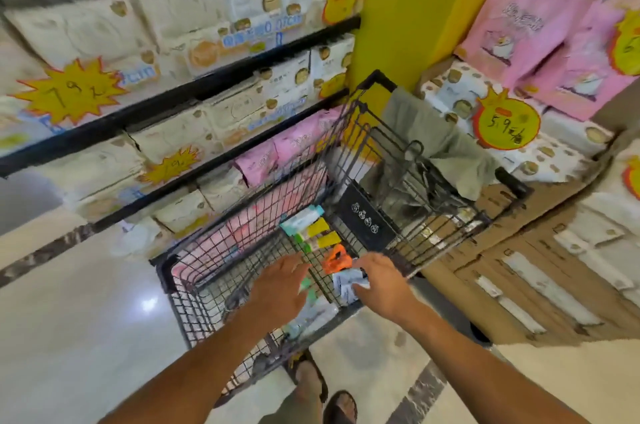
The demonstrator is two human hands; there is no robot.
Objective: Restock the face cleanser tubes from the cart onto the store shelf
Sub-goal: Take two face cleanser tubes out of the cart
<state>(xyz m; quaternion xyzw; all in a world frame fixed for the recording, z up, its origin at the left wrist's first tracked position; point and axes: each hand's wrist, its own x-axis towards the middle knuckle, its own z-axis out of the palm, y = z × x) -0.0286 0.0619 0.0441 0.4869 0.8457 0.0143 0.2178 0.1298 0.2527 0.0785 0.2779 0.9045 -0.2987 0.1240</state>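
A black wire cart (349, 132) stands in front of me with several face cleanser tubes on its floor. Among them are a teal and white tube (301, 219), two tubes with yellow ends (320, 234), an orange-capped tube (335, 260) and green ones (309, 290). My left hand (280, 288) reaches into the cart with fingers spread, just above the green tubes, holding nothing. My right hand (381, 281) is inside the cart too, and it grips a white and blue tube (348, 283). The view is blurred by motion.
Shelves (207, 77) of white and pink tissue packs with yellow price tags (69, 91) run along the left. A yellow pillar (415, 7) stands behind the cart. Stacked cartons (519, 267) and pink packs (540, 35) fill the right. A grey cloth (436, 139) hangs over the cart's far end.
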